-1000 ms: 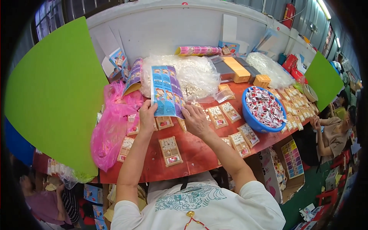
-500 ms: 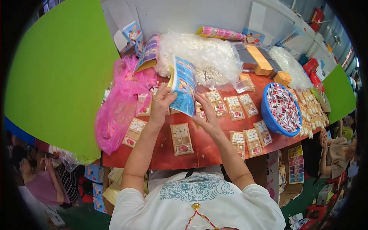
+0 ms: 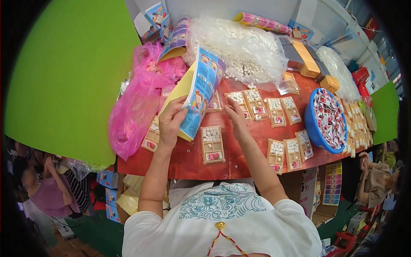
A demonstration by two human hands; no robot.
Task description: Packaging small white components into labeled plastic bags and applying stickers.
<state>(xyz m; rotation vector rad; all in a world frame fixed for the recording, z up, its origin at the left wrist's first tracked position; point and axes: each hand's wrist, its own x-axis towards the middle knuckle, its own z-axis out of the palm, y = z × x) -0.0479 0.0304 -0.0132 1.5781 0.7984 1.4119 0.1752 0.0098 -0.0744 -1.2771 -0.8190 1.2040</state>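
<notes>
My left hand (image 3: 170,122) grips a curved stack of blue printed cards with a yellow back (image 3: 198,92), held upright over the red table (image 3: 188,165). My right hand (image 3: 233,115) rests beside the stack's lower right edge, fingers apart, just above a small wooden tray of white pieces (image 3: 212,144). More such trays (image 3: 274,112) lie in rows to the right. Whether the right fingers touch the stack cannot be told.
A pink plastic bag (image 3: 137,103) bulges at the left. A clear bag of white pieces (image 3: 244,51) sits behind the stack. A blue bowl of wrapped sweets (image 3: 327,122) stands at the right. Green boards (image 3: 64,73) flank the table. Other people are nearby (image 3: 51,192).
The stack of blue cards has been lifted and tilted toward me, its yellow back showing. My left hand moved up under it; the right hand slid to its lower edge.
</notes>
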